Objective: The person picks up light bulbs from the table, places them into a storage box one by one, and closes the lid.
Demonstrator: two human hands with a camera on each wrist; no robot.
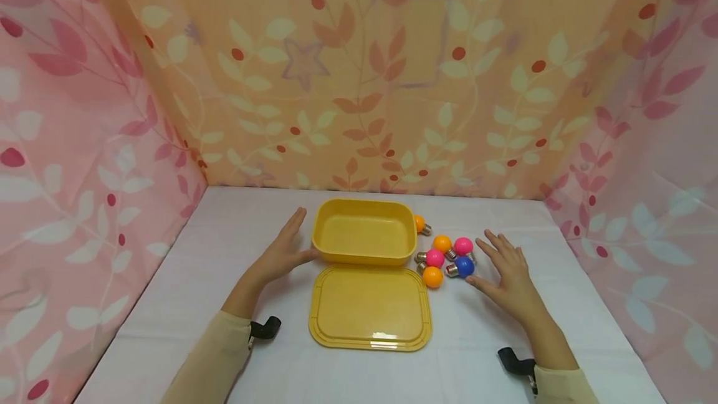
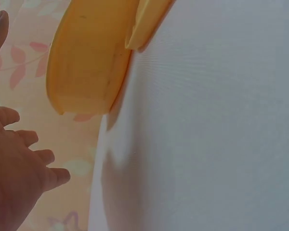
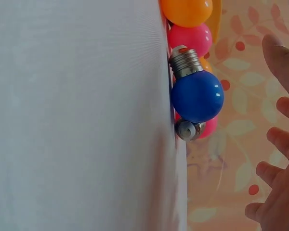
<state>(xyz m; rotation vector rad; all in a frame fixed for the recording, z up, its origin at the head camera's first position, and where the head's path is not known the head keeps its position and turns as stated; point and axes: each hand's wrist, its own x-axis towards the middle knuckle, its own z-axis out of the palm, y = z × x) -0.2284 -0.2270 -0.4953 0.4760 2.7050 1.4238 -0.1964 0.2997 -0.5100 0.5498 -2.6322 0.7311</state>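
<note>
Right hand [image 1: 509,282], fingers spread, holding nothing, and the blue bulb [image 1: 465,266] sits just beside it, between nine and ten o'clock, metal base [image 1: 451,271] aimed at nine! Left hand [image 1: 279,258], equally unladen, is farther off, the yellow box [image 1: 364,259] toward its three o'clock.

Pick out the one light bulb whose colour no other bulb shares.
The blue light bulb, near the thumb of the right hand; the others are orange bulbs or pink bulbs.
</note>
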